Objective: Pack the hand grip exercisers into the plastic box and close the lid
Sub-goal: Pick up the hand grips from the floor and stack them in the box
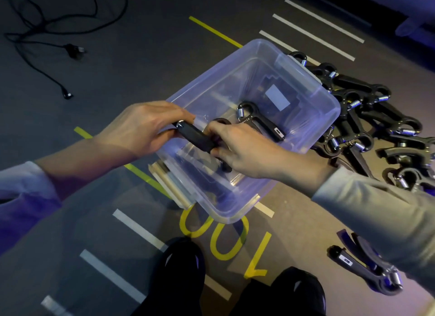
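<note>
The person is standing over a clear plastic box (303, 118) that is sitting on the floor, and both hands are holding one hand grip exerciser (197, 137) at the near left rim of the box. The left hand (141, 127) is gripping the end of one handle with its fingers curled over it, and the right hand (237, 146) is closing its fingers around the other part of the same exerciser, lower inside the box. So the step in hand is, I think, the placing of this exerciser into the box. One other exerciser (259, 122) is already lying on the bottom, close to the right hand. The task is looking only at its beginning, because a large pile of exercisers (367, 118) is lying on the floor just beside the far right side of the box, and one more exerciser (367, 271) is lying apart, near the right sleeve. The next move is probably asking both hands to lower the held piece beside the one inside and let go, then to reach for the pile. I cannot tell for sure where the lid is; a pale flat part (169, 186) is showing under the near left edge of the box.
</note>
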`<state>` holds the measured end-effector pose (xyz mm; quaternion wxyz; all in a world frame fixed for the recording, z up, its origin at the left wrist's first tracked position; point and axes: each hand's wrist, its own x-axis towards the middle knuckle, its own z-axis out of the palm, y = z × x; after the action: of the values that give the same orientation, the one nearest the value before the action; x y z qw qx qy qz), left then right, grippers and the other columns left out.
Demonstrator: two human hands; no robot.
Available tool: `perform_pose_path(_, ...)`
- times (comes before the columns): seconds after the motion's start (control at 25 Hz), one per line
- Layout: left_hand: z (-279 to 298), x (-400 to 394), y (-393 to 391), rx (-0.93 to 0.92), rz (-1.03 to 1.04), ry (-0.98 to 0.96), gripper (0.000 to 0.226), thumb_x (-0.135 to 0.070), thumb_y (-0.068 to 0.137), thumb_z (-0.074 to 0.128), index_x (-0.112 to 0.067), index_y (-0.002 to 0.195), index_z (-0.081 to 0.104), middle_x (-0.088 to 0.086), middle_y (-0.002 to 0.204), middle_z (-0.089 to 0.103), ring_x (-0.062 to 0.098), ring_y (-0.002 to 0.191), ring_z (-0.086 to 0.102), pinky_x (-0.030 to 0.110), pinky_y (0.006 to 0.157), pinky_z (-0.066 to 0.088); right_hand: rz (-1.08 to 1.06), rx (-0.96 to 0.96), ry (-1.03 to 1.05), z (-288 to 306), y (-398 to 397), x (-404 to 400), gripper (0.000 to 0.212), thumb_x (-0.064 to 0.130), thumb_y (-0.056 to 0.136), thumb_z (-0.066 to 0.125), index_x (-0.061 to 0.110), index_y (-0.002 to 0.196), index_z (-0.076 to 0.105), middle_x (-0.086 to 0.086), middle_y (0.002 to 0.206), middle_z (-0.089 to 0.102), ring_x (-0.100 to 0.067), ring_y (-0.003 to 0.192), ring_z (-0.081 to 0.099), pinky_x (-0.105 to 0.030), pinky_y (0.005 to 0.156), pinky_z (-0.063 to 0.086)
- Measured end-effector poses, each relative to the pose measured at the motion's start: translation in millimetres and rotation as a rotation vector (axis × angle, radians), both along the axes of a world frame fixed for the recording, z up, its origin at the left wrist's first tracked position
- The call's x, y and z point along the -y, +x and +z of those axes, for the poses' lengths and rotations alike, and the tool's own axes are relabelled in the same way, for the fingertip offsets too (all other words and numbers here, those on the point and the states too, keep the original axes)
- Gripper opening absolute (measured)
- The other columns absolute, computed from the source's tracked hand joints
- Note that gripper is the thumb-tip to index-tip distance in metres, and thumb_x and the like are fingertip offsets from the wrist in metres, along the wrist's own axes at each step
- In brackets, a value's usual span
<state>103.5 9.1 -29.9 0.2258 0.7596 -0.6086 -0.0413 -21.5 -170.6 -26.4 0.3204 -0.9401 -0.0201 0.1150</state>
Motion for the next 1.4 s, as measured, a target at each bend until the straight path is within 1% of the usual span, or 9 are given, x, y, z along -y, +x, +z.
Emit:
perform_pose_path(0.16,-6,-6,-1,-0.108,0.153,-0.017,0.030,0.003,0.075,0.070,-0.002,0.104,0.066,0.014,0.101,0.069,0.031,0.092,0.067,0.030,0.091,0.042,-0.067,0.147,0.240,6,-11,-8,0.022,0.011,0.087,0.057,0.012,0.103,0.042,-0.001,0.087,0.061,-0.028,0.077,0.053,-0.038,0.071,0.044)
perform_pose_path(0.24,-10,-5,-2,-0.113,0.208,-0.026,0.032,0.005,0.071,0.072,-0.001,0.102,0.067,0.014,0.103,0.068,0.030,0.096,0.065,0.038,0.104,0.033,-0.077,0.173,0.284,7,-12,-11,0.010,0.006,0.087,0.055,0.012,0.095,0.054,0.003,0.083,0.057,-0.020,0.074,0.052,-0.032,0.070,0.043)
perform_pose_path(0.32,-12,-4,-3,-0.128,0.228,-0.010,0.040,0.008,0.070,0.072,-0.002,0.108,0.065,0.013,0.115,0.064,0.028,0.109,0.059,0.044,0.107,0.027,-0.111,0.144,0.282,6,-12,-14,0.015,0.006,0.088,0.054,0.017,0.090,0.065,0.002,0.086,0.060,-0.014,0.078,0.055,-0.028,0.074,0.043)
perform_pose_path(0.48,-5,-8,4,-0.143,0.162,0.132,0.076,-0.013,0.077,0.068,-0.017,0.143,0.030,0.004,0.151,0.025,0.019,0.140,0.016,0.045,0.113,0.017,-0.160,-0.124,0.268,-1,-11,-21,0.027,0.025,0.096,0.043,0.023,0.106,0.068,0.001,0.107,0.056,-0.013,0.105,0.053,-0.027,0.095,0.036)
perform_pose_path(0.64,1,-11,-1,-0.208,0.154,0.325,0.087,-0.035,0.073,0.046,-0.034,0.145,-0.004,-0.011,0.155,-0.006,0.010,0.141,-0.015,0.041,0.113,-0.005,-0.196,-0.485,0.295,-13,0,-34,0.055,0.053,0.097,0.021,0.024,0.130,0.052,-0.001,0.137,0.037,-0.020,0.131,0.034,-0.028,0.097,0.023)
perform_pose_path(0.88,-3,-9,-8,-0.238,0.190,0.392,0.074,-0.057,0.077,0.020,-0.036,0.140,-0.013,-0.014,0.153,-0.015,0.007,0.139,-0.019,0.036,0.111,-0.011,-0.263,-0.730,0.337,-47,12,-57,0.082,0.075,0.082,0.023,0.029,0.149,0.014,0.003,0.156,0.019,-0.020,0.144,0.016,-0.041,0.115,0.017)
perform_pose_path(1.12,-6,-7,-12,-0.158,0.204,0.397,0.072,-0.066,0.079,0.008,-0.034,0.140,-0.014,-0.014,0.152,-0.018,0.007,0.138,-0.021,0.037,0.111,-0.011,-0.263,-0.624,0.466,-43,12,-54,0.062,0.058,0.094,0.023,0.022,0.143,0.036,-0.002,0.147,0.040,-0.022,0.136,0.034,-0.033,0.108,0.026)
perform_pose_path(1.2,-8,-7,-12,-0.141,0.206,0.395,0.072,-0.066,0.080,0.007,-0.033,0.140,-0.014,-0.014,0.152,-0.018,0.007,0.139,-0.021,0.038,0.111,-0.011,-0.291,-0.614,0.424,-42,8,-56,0.063,0.060,0.093,0.022,0.026,0.144,0.032,-0.005,0.151,0.032,-0.026,0.139,0.029,-0.030,0.104,0.025)
perform_pose_path(1.4,-10,-5,-12,-0.136,0.215,0.372,0.071,-0.067,0.080,0.008,-0.033,0.139,-0.015,-0.017,0.150,-0.017,0.006,0.138,-0.020,0.040,0.111,-0.008,-0.359,-0.681,0.309,-47,9,-66,0.080,0.073,0.086,0.022,0.026,0.150,0.013,-0.003,0.157,0.017,-0.027,0.145,0.013,-0.044,0.117,0.015)
